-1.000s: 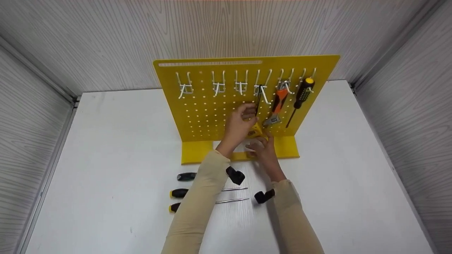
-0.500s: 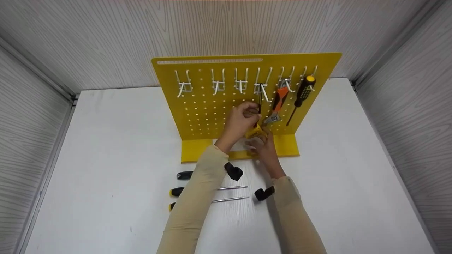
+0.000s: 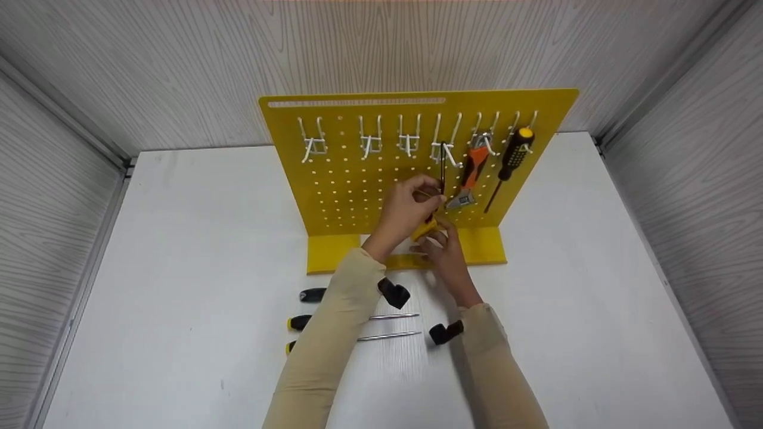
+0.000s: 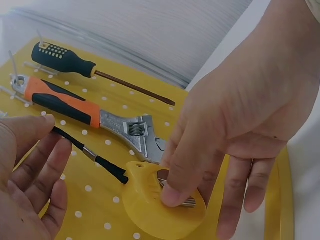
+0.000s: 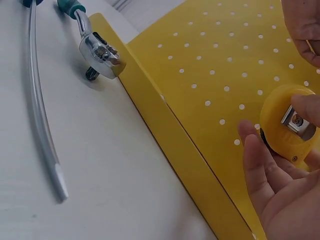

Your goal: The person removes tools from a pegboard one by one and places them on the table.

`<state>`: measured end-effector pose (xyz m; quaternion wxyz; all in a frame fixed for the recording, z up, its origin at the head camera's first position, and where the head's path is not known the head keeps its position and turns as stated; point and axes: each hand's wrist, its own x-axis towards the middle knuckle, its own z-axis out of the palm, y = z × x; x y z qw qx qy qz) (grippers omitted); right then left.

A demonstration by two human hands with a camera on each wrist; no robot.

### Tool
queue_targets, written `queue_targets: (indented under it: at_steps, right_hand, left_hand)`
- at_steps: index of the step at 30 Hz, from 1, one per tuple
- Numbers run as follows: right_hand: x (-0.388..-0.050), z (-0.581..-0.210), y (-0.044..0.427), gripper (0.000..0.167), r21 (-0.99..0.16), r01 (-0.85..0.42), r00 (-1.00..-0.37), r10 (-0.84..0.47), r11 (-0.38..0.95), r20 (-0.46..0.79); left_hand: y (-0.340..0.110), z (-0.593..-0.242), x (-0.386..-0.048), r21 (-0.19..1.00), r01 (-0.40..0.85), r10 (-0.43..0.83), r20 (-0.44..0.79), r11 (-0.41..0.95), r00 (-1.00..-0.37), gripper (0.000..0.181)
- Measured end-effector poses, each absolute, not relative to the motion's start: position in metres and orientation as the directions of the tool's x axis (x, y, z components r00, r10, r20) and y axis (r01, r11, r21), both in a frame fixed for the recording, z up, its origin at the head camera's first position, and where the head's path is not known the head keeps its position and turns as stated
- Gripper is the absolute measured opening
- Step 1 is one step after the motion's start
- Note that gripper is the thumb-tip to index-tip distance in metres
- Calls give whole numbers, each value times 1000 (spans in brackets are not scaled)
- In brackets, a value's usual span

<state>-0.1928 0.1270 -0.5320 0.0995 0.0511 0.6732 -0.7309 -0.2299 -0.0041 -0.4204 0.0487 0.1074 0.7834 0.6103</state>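
A yellow tape measure [image 4: 162, 205] with a black wrist strap [image 4: 82, 145] is in front of the yellow pegboard [image 3: 346, 196]. My left hand [image 3: 405, 208] pinches the strap between thumb and fingers, above the case. The strap's upper loop passes over a white hook [image 3: 451, 156]. From below and the right, my right hand [image 3: 447, 256] grips the tape measure, its thumb over the metal tape end in the right wrist view. Just right of the strap hang an adjustable wrench [image 3: 475, 167] with an orange and black handle and a black and yellow screwdriver [image 3: 514, 155].
Several white hooks, such as one hook [image 3: 369, 143], line the board's upper part. On the white table [image 3: 197, 286], a ratchet wrench [image 5: 100, 55] lies near the board's base. Two screwdriver shafts [image 3: 393, 316] lie nearer, partly hidden by my left sleeve [image 3: 325, 345].
The tape measure has turned and shifted slightly down and left in my right hand. My left hand stays at the strap, moving only a little.
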Motion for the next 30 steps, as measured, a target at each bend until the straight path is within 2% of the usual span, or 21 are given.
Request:
queue_targets:
  at_steps: [12, 18, 30]
  right_hand:
    - [-180, -521, 131, 51, -994, 99, -995, -24, -38, -98]
    - [-171, -517, 134, 51, -993, 93, -996, -21, -69, -91]
    - [-162, -509, 136, 49, -997, 72, -997, -33, -36, -71]
  left_hand:
    - [-1, -411, -216, 971, 140, 249, 90, 192, -964, 22]
    - [0, -406, -207, 962, 173, 259, 116, 210, -959, 23]
    - [-3, -396, -193, 950, 238, 298, 172, 203, -939, 24]
